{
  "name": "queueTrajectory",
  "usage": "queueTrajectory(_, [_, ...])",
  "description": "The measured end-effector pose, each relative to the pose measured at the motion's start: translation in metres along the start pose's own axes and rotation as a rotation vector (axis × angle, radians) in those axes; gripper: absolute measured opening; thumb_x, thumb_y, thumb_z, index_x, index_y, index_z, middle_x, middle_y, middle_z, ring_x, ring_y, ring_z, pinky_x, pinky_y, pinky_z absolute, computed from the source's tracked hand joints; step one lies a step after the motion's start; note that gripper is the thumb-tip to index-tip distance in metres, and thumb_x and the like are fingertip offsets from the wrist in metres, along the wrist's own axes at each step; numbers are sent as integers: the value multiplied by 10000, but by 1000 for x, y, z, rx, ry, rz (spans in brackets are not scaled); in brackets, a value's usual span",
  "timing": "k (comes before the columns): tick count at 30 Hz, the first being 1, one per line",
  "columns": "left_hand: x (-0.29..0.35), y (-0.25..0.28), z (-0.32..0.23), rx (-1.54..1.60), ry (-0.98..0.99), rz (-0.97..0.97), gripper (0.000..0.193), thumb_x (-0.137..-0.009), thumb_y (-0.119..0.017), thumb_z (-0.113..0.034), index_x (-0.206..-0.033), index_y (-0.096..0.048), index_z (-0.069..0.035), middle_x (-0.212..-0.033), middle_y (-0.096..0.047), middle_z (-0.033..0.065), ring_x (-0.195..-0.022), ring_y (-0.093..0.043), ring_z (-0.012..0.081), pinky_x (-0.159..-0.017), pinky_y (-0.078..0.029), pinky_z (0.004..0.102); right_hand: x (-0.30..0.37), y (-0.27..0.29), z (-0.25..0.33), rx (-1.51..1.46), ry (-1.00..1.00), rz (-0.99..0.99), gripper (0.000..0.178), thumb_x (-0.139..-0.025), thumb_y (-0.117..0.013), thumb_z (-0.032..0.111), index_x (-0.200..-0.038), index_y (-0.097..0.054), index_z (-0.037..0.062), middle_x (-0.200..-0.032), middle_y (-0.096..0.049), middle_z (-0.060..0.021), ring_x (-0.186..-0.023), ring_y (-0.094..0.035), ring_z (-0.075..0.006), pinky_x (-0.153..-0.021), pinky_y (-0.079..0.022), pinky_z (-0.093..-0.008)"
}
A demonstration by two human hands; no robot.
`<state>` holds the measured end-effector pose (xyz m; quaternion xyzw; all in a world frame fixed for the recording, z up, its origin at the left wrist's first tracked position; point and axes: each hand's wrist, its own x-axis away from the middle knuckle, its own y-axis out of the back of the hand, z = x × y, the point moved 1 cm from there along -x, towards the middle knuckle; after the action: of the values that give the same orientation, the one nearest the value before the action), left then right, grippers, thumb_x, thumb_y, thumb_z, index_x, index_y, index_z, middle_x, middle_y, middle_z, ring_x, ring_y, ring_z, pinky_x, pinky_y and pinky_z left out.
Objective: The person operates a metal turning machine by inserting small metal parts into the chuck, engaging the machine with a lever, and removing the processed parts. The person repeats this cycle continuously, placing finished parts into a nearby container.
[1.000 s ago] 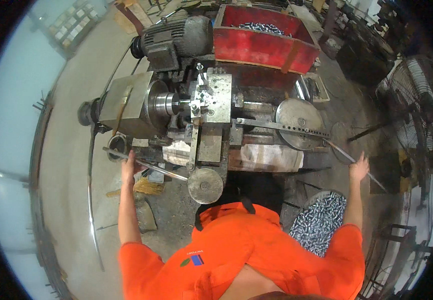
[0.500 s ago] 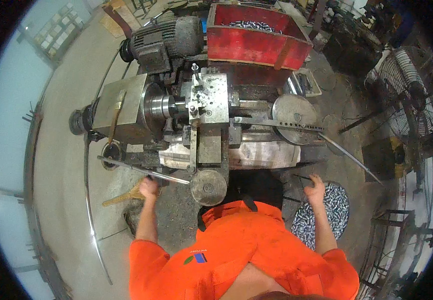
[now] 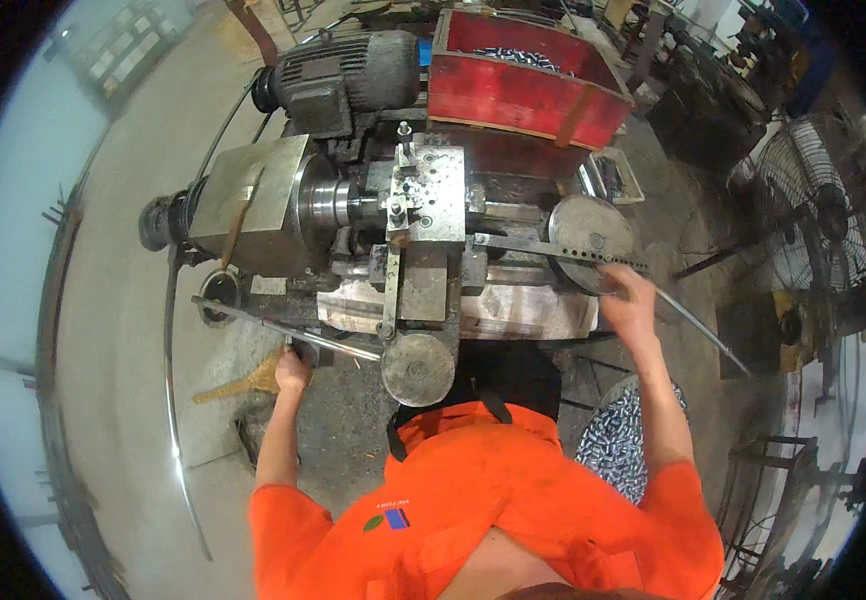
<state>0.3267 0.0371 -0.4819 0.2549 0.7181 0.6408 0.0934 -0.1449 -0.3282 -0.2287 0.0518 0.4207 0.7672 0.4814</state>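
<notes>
A lathe-like machine stands before me, with a shiny chuck [image 3: 328, 203] and a holed metal tool block [image 3: 431, 195]. My left hand [image 3: 293, 372] is closed below a long metal lever rod [image 3: 288, 330]. What it grips is mostly hidden; a bit of grey metal shows at the fingers. My right hand [image 3: 629, 303] has its fingers curled at the near right edge of a round metal disc [image 3: 591, 232], close to the end of a perforated flat bar [image 3: 543, 246]. Whatever lies in those fingers is hidden. Under my right forearm sits a basin of small metal cylinders [image 3: 613, 447].
A red box [image 3: 513, 95] with metal pieces stands behind the machine, beside a dark motor [image 3: 343, 80]. At the right is a caged fan [image 3: 815, 200]. A second round disc [image 3: 419, 369] sits in front of my waist. A straw-coloured brush [image 3: 243, 383] lies at left.
My right hand has moved forward from beside the basin up to the round disc. The left hand stays low near the lever rod, with only a slight shift. The view has shifted slightly.
</notes>
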Motion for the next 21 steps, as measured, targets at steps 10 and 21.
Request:
queueTrajectory(10, [37,216,56,165,-43,-349,344,-860,-581,-293,-1144,-595,-100,-848,-663,152,-772,-643,310,-679,-493,393,-148,-161,186,95,684,275,308,-547,-617,164,-824,-673,42,-900,-633,-140,-810,-567,-327,-771,-474,-391])
queueTrajectory(21, [95,220,145,-226,468,-406,436,-825,-564,-504,-980,-655,-106,-834,-663,157,-774,-636,371,-647,-485,442,-167,-216,218,237,441,546,290,-539,-640,214,-753,-691,25,-828,-661,-205,-824,-627,-380,-757,-518,-416])
